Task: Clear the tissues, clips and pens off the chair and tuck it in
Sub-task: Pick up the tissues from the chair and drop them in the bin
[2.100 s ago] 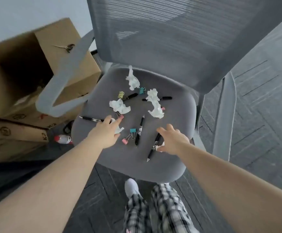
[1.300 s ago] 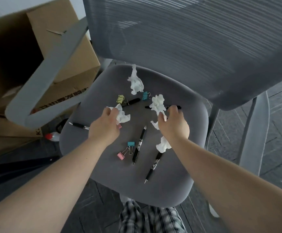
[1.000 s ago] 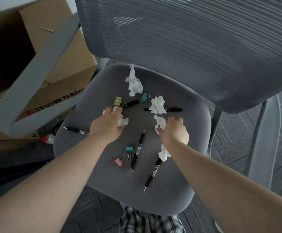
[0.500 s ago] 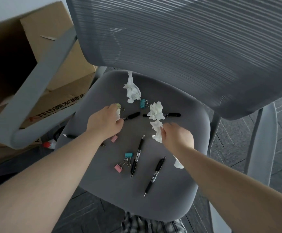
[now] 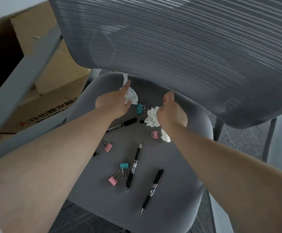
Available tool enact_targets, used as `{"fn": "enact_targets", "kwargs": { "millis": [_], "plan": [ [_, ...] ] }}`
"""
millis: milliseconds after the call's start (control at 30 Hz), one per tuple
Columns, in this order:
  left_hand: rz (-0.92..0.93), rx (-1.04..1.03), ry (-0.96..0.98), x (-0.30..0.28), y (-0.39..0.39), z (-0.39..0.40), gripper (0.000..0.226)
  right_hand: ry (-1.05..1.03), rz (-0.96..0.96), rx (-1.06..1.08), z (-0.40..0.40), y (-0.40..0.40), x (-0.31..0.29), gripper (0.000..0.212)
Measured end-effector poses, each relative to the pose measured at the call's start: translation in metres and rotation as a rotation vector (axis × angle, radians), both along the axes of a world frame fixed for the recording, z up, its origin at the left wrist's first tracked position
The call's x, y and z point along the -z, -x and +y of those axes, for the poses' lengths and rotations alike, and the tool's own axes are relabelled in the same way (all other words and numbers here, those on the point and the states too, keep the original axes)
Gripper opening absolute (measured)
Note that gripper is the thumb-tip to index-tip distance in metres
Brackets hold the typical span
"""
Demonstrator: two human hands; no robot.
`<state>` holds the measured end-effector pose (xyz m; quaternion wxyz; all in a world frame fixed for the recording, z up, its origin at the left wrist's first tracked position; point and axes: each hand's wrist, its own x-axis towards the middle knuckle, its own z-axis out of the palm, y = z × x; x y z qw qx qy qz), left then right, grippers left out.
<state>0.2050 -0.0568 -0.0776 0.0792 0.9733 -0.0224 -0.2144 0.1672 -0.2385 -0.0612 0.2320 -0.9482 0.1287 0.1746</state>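
Note:
On the grey chair seat (image 5: pixel 170 207), my left hand (image 5: pixel 113 101) pinches a crumpled white tissue (image 5: pixel 131 96) at the back of the seat, under the mesh backrest (image 5: pixel 179 47). Tissues (image 5: pixel 152 116) are bunched in my right hand (image 5: pixel 172 113), and one end (image 5: pixel 165 137) hangs below it. Loose on the seat lie two black pens (image 5: pixel 134 167) (image 5: pixel 153 189), a black marker (image 5: pixel 121 125), pink binder clips (image 5: pixel 108 147) (image 5: pixel 154 134) (image 5: pixel 113 180) and teal clips (image 5: pixel 139 108) (image 5: pixel 124 166).
The left armrest (image 5: pixel 19 91) crosses in front of open cardboard boxes (image 5: pixel 53 81) at the left. The right armrest post (image 5: pixel 271 140) stands at the right. Dark carpet tiles (image 5: pixel 242 140) cover the floor.
Both hands have moved toward the back of the seat, gathering tissues. The left hand left the middle tissue spot and now grips the rear tissue; the right hand closed on the tissue by the marker.

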Motion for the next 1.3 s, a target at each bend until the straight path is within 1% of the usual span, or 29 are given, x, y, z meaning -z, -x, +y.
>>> {"fn": "enact_targets", "kwargs": {
  "millis": [67,100,200,267,300,367,467,533,600,700,800,933,1000,1067,1200,1300],
  "plan": [
    [0.051,0.007,-0.031,0.008,-0.005,-0.004,0.065,-0.003,0.064,-0.027,0.003,-0.003,0.007,0.014],
    [0.070,0.013,-0.048,0.012,-0.006,-0.005,0.060,-0.006,0.082,-0.043,0.005,-0.003,0.010,0.015],
    [0.055,-0.003,-0.072,0.019,-0.003,-0.009,0.042,-0.014,0.121,-0.081,0.011,0.004,0.020,0.026],
    [0.012,-0.007,-0.067,0.018,0.002,-0.010,0.040,0.013,0.164,-0.103,0.012,0.010,0.026,0.040],
    [-0.013,-0.008,-0.055,0.017,0.005,-0.010,0.041,0.018,0.185,-0.109,0.011,0.011,0.028,0.042],
    [-0.051,-0.019,-0.025,0.012,0.011,-0.008,0.041,-0.008,0.199,-0.090,0.010,0.013,0.028,0.033],
    [-0.051,-0.046,0.000,0.002,0.018,-0.001,0.042,-0.059,0.142,-0.053,0.009,0.014,0.020,0.012],
    [-0.033,-0.053,0.025,-0.006,0.023,0.005,0.043,-0.056,0.098,-0.065,0.007,0.015,0.011,0.011],
    [-0.032,-0.050,0.049,-0.016,0.029,0.010,0.040,-0.037,0.067,-0.090,0.006,0.015,0.001,0.009],
    [-0.044,-0.072,0.066,-0.034,0.039,0.016,0.035,-0.015,0.027,-0.120,0.006,0.015,-0.014,0.012],
    [-0.042,-0.120,0.058,-0.053,0.053,0.023,0.036,-0.021,-0.002,-0.194,0.011,0.015,-0.027,0.012],
    [-0.039,-0.156,0.064,-0.068,0.089,0.038,0.032,-0.001,0.014,-0.342,0.030,0.025,-0.047,0.012],
    [-0.035,-0.198,0.048,-0.075,0.112,0.045,0.030,-0.018,0.023,-0.422,0.043,0.034,-0.056,0.011],
    [-0.045,-0.255,0.024,-0.081,0.139,0.053,0.029,-0.029,0.035,-0.492,0.056,0.046,-0.064,0.014],
    [-0.046,-0.382,0.056,-0.094,0.209,0.069,0.030,-0.032,0.061,-0.606,0.079,0.082,-0.082,0.019],
    [-0.032,-0.484,0.059,-0.105,0.275,0.081,0.030,-0.028,0.084,-0.682,0.096,0.122,-0.098,0.014]
  ]
}}
